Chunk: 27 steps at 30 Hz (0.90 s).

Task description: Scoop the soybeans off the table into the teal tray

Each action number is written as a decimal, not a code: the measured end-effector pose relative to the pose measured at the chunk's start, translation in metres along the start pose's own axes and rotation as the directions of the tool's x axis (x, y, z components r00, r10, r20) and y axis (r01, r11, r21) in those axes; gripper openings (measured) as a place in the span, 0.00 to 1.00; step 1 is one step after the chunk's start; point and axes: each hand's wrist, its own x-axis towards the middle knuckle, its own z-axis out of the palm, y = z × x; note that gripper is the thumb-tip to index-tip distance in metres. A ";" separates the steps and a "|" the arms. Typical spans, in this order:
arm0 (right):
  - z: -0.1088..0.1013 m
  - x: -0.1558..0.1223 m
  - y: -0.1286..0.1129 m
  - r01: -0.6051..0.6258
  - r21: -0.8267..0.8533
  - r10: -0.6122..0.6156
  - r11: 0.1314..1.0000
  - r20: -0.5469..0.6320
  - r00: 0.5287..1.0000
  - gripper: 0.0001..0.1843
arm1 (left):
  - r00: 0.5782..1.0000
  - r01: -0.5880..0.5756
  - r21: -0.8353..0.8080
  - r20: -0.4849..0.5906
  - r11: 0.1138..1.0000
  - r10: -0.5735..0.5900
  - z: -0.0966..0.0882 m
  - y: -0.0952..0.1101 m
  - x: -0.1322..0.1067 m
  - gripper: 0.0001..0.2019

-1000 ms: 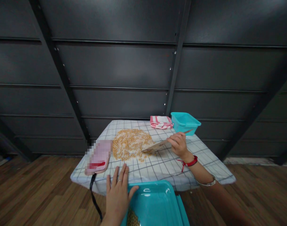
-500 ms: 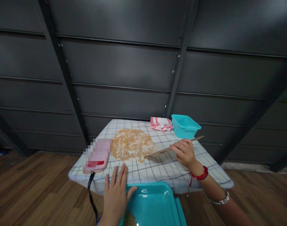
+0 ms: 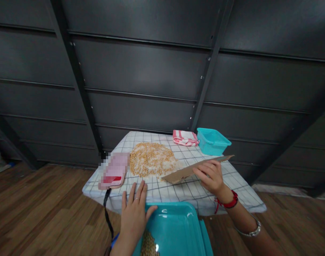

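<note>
A heap of yellow beans mixed with white grains [image 3: 152,164] lies on the checked tablecloth [image 3: 178,190]. My right hand [image 3: 211,176] is closed on a strip of brown cardboard [image 3: 189,171], whose left end touches the cloth just right of the heap. My left hand [image 3: 135,215] lies flat with fingers stretched out, palm on the rim of a turquoise tray [image 3: 175,227] at the table's near edge. Some beans [image 3: 149,245] sit in that tray.
A small turquoise tub [image 3: 213,141] and a folded pink-and-white cloth [image 3: 185,137] stand at the far right of the table. A pink blurred object [image 3: 113,170] with a black strap [image 3: 108,217] lies at the left edge. Dark metal wall behind, wooden floor around.
My right hand has drawn the cardboard strip back from the heap toward me and tipped its broad face into view. The left hand stayed on the tray rim. The camera shifted slightly.
</note>
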 end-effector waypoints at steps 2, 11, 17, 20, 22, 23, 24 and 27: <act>-0.004 -0.001 -0.002 -0.029 -0.007 0.029 1.000 -0.006 1.000 0.14 | 1.000 -0.004 -0.001 -0.007 1.000 0.004 0.000 0.000 0.000 0.32; 0.003 -0.013 -0.009 -0.088 0.002 0.088 0.996 0.034 0.996 0.16 | 1.000 -0.009 0.026 -0.016 1.000 0.010 0.001 -0.002 -0.001 0.33; 0.025 -0.010 0.025 -0.080 0.037 0.080 0.996 -0.016 0.997 0.18 | 0.998 -0.029 0.044 -0.058 0.999 0.031 0.003 -0.002 -0.002 0.32; 0.041 -0.007 0.047 -0.099 0.042 0.102 0.994 -0.058 0.993 0.17 | 0.998 -0.029 0.055 -0.061 0.998 0.032 0.003 -0.001 -0.002 0.32; 0.051 -0.008 0.055 -0.113 0.039 0.116 0.993 -0.080 0.990 0.15 | 0.999 -0.025 0.058 -0.046 0.998 0.028 0.004 -0.001 -0.002 0.33; 0.055 -0.010 0.057 -0.118 0.037 0.120 0.992 -0.089 0.989 0.15 | 0.999 -0.024 0.058 -0.039 0.998 0.026 0.004 -0.001 -0.002 0.33; 0.058 -0.013 0.057 -0.118 0.033 0.121 0.992 -0.096 0.988 0.14 | 0.999 -0.024 0.060 -0.037 0.998 0.026 0.004 0.000 -0.001 0.33; 0.062 -0.021 0.052 -0.094 0.022 0.095 0.995 -0.085 0.992 0.13 | 0.997 -0.039 0.076 -0.062 0.996 0.043 0.005 0.001 -0.001 0.32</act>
